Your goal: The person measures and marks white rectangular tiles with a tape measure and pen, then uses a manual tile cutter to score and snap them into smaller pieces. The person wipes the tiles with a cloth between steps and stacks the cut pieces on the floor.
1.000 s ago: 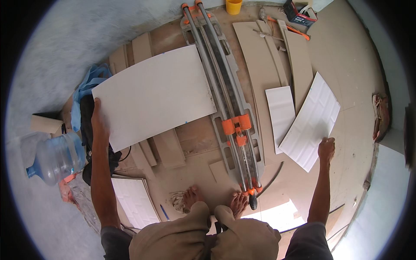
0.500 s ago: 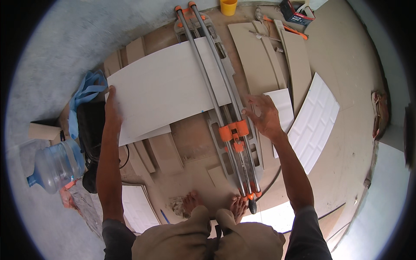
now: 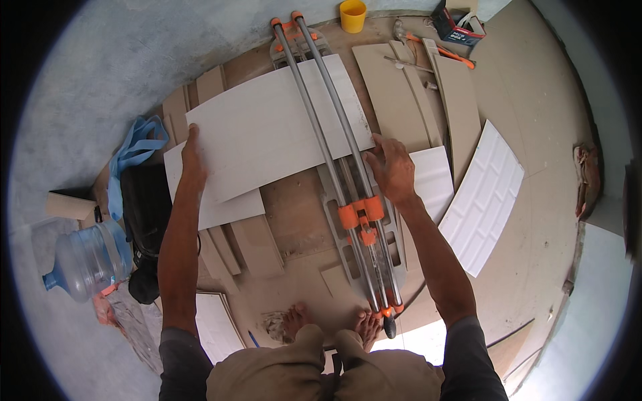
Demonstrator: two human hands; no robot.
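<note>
My left hand (image 3: 194, 157) grips the left edge of a large white tile (image 3: 261, 127). The tile lies across the tile cutter's bed, passing under its two steel rails (image 3: 299, 90). My right hand (image 3: 393, 170) has its fingers bent on the tile's near right corner, beside the right rail and just above the orange carriage (image 3: 360, 214). Another white tile (image 3: 237, 212) shows beneath the held one, over beige strips (image 3: 254, 244).
Right of the cutter are a ridged white tile (image 3: 481, 200), a plain one (image 3: 431, 177), beige pieces (image 3: 374, 87), an orange-handled hammer (image 3: 455, 55) and a box (image 3: 458, 27). A yellow cup (image 3: 352, 17) stands behind. At left are a water jug (image 3: 90, 260), blue strap (image 3: 134, 147) and black bag (image 3: 147, 207).
The held tile has moved right, sliding under the rails. My right hand has left the ridged tile and moved left to the held tile's corner. My left hand has also shifted right.
</note>
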